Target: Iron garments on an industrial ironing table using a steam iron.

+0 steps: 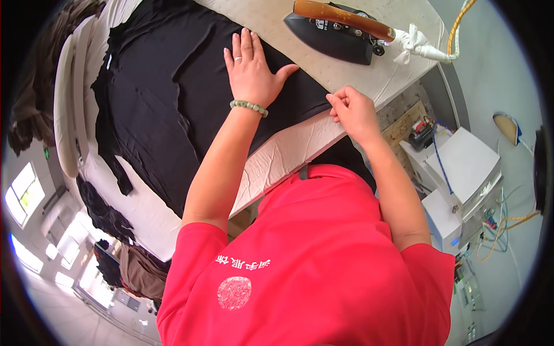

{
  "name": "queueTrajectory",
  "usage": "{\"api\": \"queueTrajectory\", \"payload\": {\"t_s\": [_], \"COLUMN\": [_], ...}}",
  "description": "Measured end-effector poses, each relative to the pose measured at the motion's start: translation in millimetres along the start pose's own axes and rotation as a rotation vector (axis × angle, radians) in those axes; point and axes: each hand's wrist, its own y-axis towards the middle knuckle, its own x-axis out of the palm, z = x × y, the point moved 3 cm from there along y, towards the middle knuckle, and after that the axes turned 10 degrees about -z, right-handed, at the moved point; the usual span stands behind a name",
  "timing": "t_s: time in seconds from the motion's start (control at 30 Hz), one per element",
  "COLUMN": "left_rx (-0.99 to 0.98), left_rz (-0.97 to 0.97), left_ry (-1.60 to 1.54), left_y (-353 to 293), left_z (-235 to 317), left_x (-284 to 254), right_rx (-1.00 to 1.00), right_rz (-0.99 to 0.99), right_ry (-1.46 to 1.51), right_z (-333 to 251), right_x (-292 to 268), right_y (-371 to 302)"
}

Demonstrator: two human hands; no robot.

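Note:
A black garment [156,75] lies spread over the pale padded ironing table [283,151], with a few folds running through it. My left hand [252,72] rests flat on the garment near its right part, fingers stretched and thumb out to the side. At the garment's right corner, my right hand [353,112] has its thumb and fingertips pinched together on the fabric edge. Beyond both hands, a black steam iron [329,37] with a brown wooden handle sits at the table's far right, a white cloth tied round its cord end.
A yellow cord [456,29] rises from the iron. White box-shaped equipment [463,158] with hoses stands right of the table. A narrow padded board [67,109] lies along the left, with dark brown cloth [43,75] beyond. Brown garments [144,271] hang at lower left.

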Motion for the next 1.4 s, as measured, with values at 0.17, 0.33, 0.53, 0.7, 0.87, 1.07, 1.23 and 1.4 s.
{"api": "queueTrajectory", "payload": {"t_s": [0.17, 0.33, 0.53, 0.7, 0.87, 1.07, 1.23, 1.4], "left_rx": [-0.071, -0.088, -0.167, -0.183, -0.226, -0.211, -0.215, -0.124], "left_rz": [-0.08, -0.07, -0.114, -0.12, -0.099, -0.076, -0.112, -0.177], "left_ry": [-0.034, -0.055, -0.128, -0.185, -0.248, -0.309, -0.359, -0.299], "left_y": [-8.9, -50.9, -63.3, -61.6, -64.1, -57.5, -50.6, -35.3], "left_z": [16.9, 55.3, 80.9, 84.4, 78.2, 77.5, 72.9, 44.1], "left_x": [0.1, 14.1, 8.1, 8.4, 4.0, -3.1, -12.2, -35.6], "right_rx": [0.003, -0.416, -1.172, -0.595, -0.502, -0.319, -0.2, -0.062], "right_rz": [-0.081, -0.007, 0.485, 0.145, -0.128, -0.303, -0.341, -0.322], "right_ry": [-0.263, -0.715, -0.876, -1.164, -1.192, -1.236, -1.209, -1.013], "right_z": [4.8, -17.8, -133.8, -125.2, -107.3, -130.7, -135.6, -130.3], "right_x": [-8.5, -25.0, -75.2, -69.7, -76.5, -45.7, -38.5, -25.0], "right_y": [7.0, 10.6, 36.7, 79.5, 56.8, 46.5, 55.8, 41.6]}}
